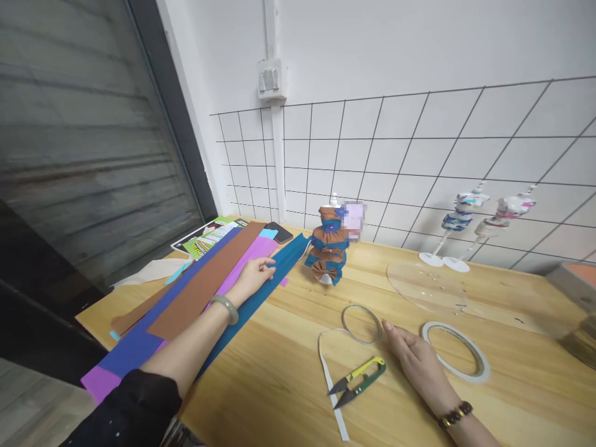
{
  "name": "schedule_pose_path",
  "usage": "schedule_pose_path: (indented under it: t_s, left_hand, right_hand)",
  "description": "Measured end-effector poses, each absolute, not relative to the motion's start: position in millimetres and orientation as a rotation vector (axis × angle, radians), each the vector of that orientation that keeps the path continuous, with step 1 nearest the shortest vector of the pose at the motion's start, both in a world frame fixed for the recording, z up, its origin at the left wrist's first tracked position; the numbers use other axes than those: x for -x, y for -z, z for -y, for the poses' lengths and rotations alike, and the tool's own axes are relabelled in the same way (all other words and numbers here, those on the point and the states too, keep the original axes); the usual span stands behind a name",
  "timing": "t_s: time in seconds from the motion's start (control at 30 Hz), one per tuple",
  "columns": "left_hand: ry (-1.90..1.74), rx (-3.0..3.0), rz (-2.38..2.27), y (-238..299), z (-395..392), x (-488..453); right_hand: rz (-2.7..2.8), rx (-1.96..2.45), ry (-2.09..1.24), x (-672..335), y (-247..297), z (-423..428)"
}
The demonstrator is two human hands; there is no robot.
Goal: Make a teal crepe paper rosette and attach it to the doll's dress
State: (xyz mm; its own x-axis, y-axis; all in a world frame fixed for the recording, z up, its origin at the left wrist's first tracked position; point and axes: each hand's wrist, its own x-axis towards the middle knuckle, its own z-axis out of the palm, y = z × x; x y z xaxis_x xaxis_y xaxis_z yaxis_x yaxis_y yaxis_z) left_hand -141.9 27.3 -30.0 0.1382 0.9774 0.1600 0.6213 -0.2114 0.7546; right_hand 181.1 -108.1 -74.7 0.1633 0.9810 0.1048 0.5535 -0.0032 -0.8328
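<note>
My left hand [254, 278] hovers over or rests on long strips of coloured paper, its fingers loosely bent and a little apart. Under it lie a teal strip [279, 264], a brown strip [195, 298] and a purple strip [256, 249]. My right hand [412, 354] is closed, thumb and fingers pressed together; anything between them is too small to make out. Its fingertips are beside a thin tape ring [344, 320]. Yellow-and-green thread snips [361, 383] lie over a white tape strip [328, 372]. A wider white tape roll [484, 366] lies right of my right hand.
A small dress form [328, 248] wrapped in brown and teal paper stands at the back middle. Two white mini dress forms [459, 217] stand back right, behind a clear round sheet [419, 288]. A phone [279, 232] and printed papers [205, 239] lie back left. A wire grid [410, 136] lines the wall.
</note>
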Motion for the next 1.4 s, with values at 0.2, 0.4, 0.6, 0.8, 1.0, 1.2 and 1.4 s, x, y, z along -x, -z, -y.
schedule_pose_path:
  t_s: [0.2,0.4,0.6,0.8,1.0,1.2,1.4]
  left_hand:
    - [-0.765,-2.12,-1.67,38.9,-14.4,150.3]
    - [-0.66,-2.13,-1.683,37.3,-27.0,167.9]
    - [-0.706,-2.039,-1.674,23.7,-49.8,183.0]
    - [-0.762,-2.049,-1.65,-1.3,-71.5,207.8]
    - [-0.679,-2.114,-1.698,-14.7,-78.7,233.1]
    - [-0.516,-2.184,-1.659,2.0,-59.6,233.2]
    - [-0.443,-2.278,-1.695,5.3,-44.6,231.6]
  right_hand:
    - [1.46,1.736,-0.6,-180.2,73.1,108.9]
    - [1.432,1.741,-0.512,-177.5,70.2,106.5]
    - [1.402,1.739,-0.469,-177.0,72.7,103.5]
    - [1.385,1.728,-0.472,-179.0,76.2,102.4]
    - [1.375,1.741,-0.55,-180.9,78.8,103.3]
    - [1.359,1.728,-0.616,-179.9,76.3,103.3]
    - [1.333,1.721,-0.635,-177.8,74.4,104.6]
